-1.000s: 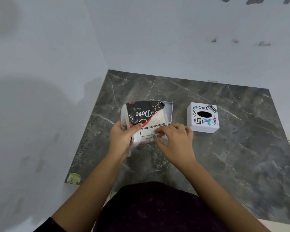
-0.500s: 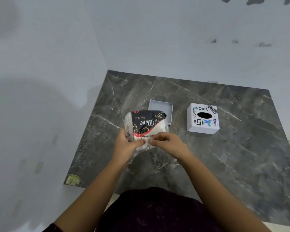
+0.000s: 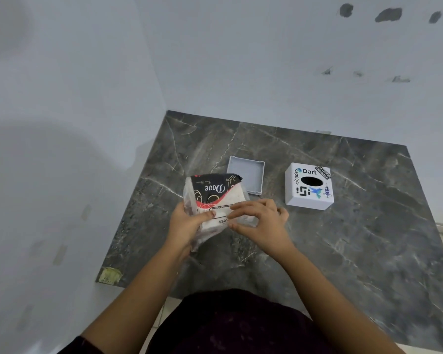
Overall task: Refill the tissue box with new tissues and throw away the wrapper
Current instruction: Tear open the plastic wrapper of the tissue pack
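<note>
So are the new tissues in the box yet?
Not yet. Done: the tissue box is apart, its grey tray lying beside it on the table. Happening: the left hand and right hand hold the wrapped tissue pack. Left: unwrap, fill, close, bin the wrapper.

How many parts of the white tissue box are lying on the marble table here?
2: the stickered box cover at right, and the shallow grey base tray left of it, partly behind the tissue pack.
</note>
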